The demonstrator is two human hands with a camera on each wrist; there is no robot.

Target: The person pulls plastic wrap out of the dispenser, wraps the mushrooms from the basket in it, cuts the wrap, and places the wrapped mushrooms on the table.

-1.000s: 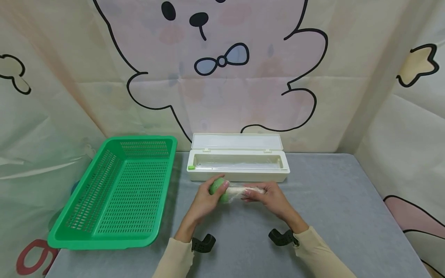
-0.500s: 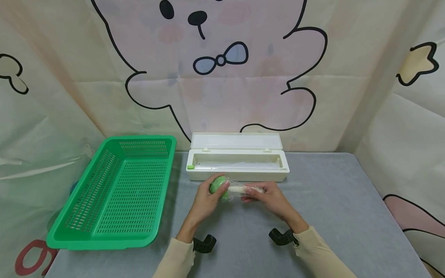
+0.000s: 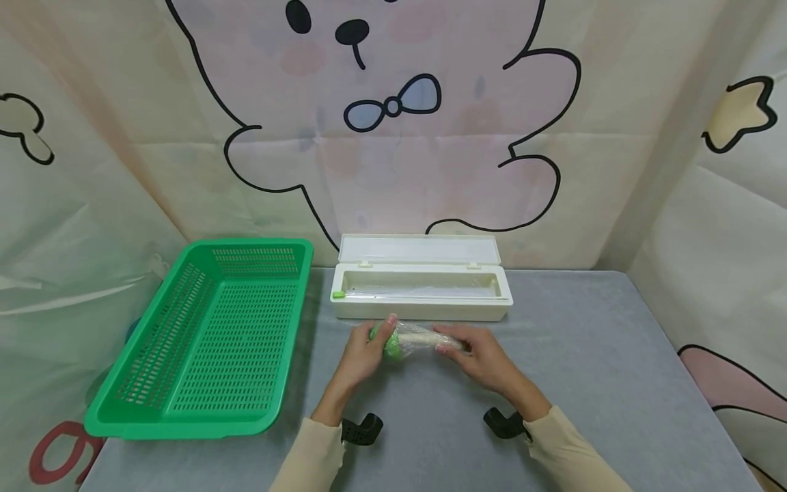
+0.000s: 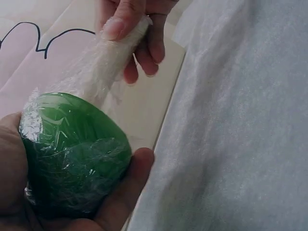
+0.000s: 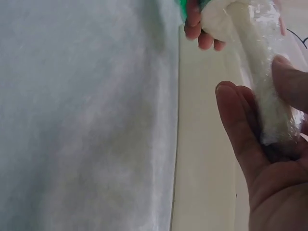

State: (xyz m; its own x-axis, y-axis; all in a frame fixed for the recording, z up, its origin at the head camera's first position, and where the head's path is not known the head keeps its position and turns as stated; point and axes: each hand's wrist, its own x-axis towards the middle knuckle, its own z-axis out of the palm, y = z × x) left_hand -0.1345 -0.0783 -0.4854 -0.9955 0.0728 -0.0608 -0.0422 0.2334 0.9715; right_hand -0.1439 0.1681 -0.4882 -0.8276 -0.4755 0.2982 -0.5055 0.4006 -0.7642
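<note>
A toy vegetable with a green head (image 3: 389,344) and a white stem (image 3: 421,335), wrapped in clear film, is held just above the grey table in front of the white dispenser box (image 3: 421,311). My left hand (image 3: 367,350) grips the green head (image 4: 72,149), its thumb (image 4: 127,180) curled under it. My right hand (image 3: 476,350) holds the far end of the stem (image 5: 267,96), with its fingers (image 5: 238,125) curled round the wrapped tip. The film clings tightly along the stem (image 4: 103,62).
The dispenser box stands open, its lid (image 3: 418,249) up against the curtain and a small green slider (image 3: 337,295) at its left end. A green perforated basket (image 3: 209,335) sits at the left. Grey cloth (image 3: 584,342) covers the table to the right.
Both hands have turned the wrapped toy a little and lowered it. Less of the green head shows, and my right hand now lies over the stem's end.
</note>
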